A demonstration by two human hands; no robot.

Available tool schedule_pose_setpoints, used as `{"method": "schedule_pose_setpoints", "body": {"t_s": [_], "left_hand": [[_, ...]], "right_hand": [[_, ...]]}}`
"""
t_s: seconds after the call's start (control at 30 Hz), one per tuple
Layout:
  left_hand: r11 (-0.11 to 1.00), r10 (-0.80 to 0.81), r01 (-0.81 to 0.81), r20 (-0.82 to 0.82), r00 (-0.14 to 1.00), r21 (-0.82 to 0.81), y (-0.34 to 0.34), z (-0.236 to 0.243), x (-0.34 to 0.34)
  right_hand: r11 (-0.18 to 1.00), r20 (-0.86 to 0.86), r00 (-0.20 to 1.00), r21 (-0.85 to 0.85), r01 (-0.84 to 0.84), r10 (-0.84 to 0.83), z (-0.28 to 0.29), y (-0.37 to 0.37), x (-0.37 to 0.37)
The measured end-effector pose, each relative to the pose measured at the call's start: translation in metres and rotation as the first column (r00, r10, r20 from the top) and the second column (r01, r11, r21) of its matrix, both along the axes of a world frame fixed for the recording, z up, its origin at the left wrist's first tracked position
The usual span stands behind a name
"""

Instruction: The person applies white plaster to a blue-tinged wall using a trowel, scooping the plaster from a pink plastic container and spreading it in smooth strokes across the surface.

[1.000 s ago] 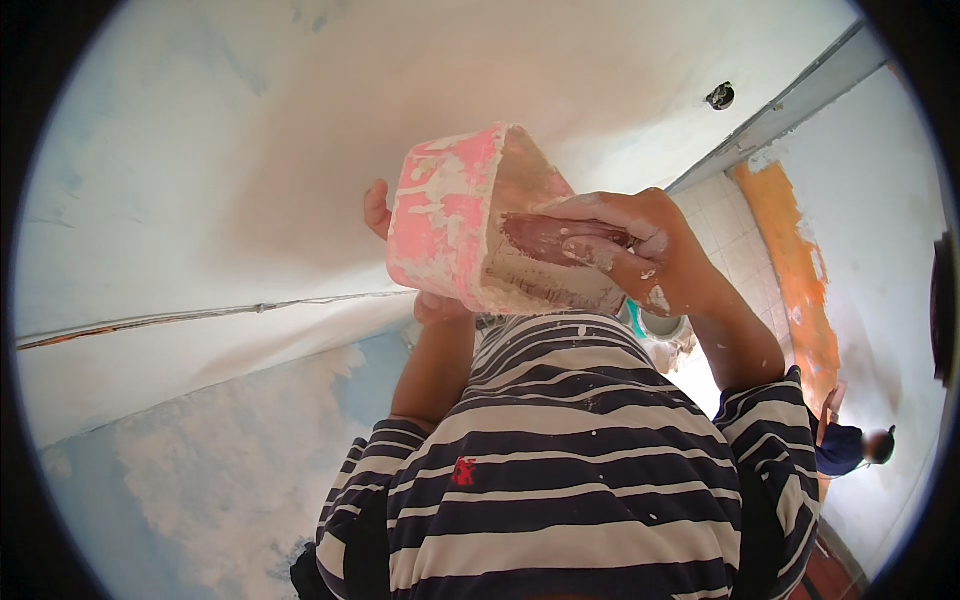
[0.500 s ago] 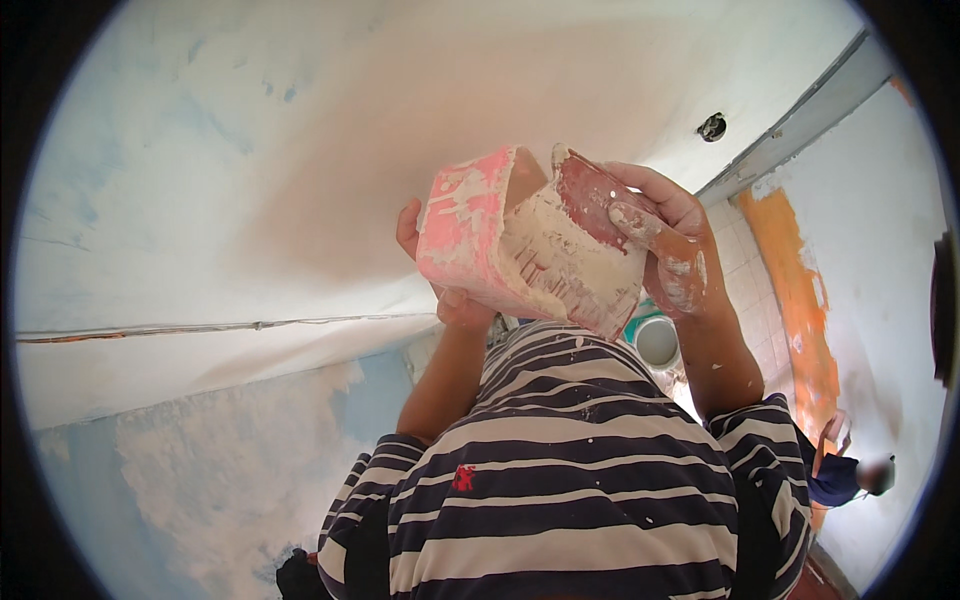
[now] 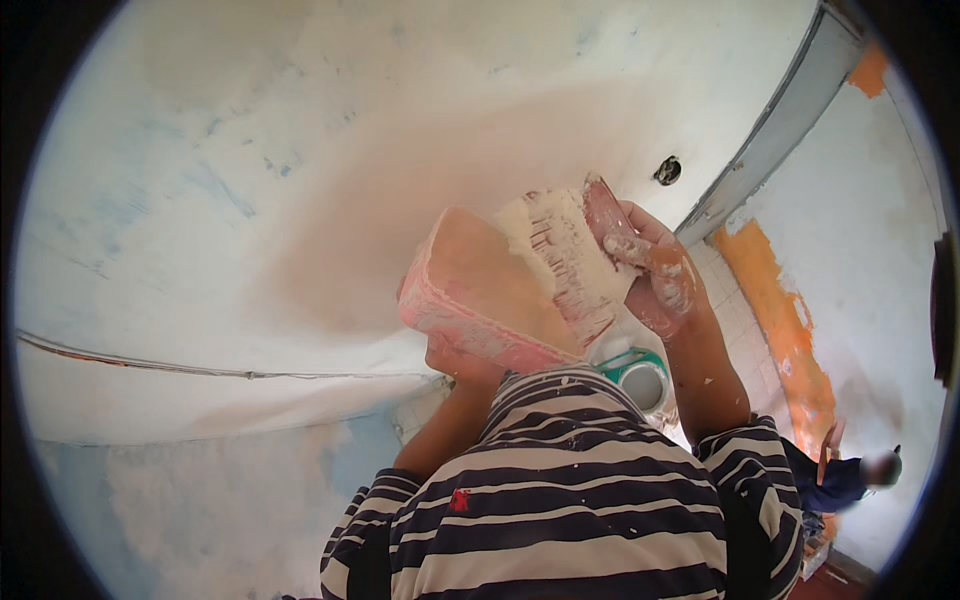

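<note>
My left hand is closed around the back and lower side of a pink plastic tub, tilted so its mouth faces me. Pale putty smears its outside and rim; how much is inside is hard to make out. A dark red plastic spreader is gripped in my right hand, thumb across its near face. Cream putty coats its wide blade in ridges beside the tub's right rim. Dried putty whitens my right thumb and fingers. The tub hides most of my left fingers.
A patchy white wall rises before me, with a round electrical hole and a loose cable. Below my right forearm stands a teal-and-white bucket. Another person is at the right, near an orange wall strip.
The tub has turned so that its inside shows more, and sits slightly lower. My right hand has lowered, with the spreader's coated blade now pointing up and left. More of the bucket shows.
</note>
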State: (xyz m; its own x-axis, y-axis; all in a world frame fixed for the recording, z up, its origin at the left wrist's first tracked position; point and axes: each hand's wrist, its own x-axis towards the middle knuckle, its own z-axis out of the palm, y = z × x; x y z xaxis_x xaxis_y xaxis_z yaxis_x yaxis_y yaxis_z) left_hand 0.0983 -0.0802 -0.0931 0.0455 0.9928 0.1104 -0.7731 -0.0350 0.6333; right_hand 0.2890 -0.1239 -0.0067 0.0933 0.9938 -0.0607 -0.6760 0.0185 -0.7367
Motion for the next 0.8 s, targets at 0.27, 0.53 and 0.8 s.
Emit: {"method": "schedule_pose_setpoints", "body": {"t_s": [0.27,0.53,0.8], "left_hand": [[0.997,-0.046,0.051,0.089,0.995,-0.059,0.002,0.019,-0.008],[0.991,0.043,-0.018,0.186,0.982,-0.136,-0.004,0.018,-0.029],[0.981,0.193,-0.193,-0.031,0.981,0.009,-0.01,-0.005,-0.068]], "right_hand": [[0.983,0.444,0.887,0.064,-0.172,0.127,0.039,0.005,0.004],[0.962,0.307,0.918,0.029,-0.273,0.251,0.042,0.018,-0.023],[0.984,0.084,0.988,0.112,-0.136,0.127,0.068,0.017,-0.05]]}}
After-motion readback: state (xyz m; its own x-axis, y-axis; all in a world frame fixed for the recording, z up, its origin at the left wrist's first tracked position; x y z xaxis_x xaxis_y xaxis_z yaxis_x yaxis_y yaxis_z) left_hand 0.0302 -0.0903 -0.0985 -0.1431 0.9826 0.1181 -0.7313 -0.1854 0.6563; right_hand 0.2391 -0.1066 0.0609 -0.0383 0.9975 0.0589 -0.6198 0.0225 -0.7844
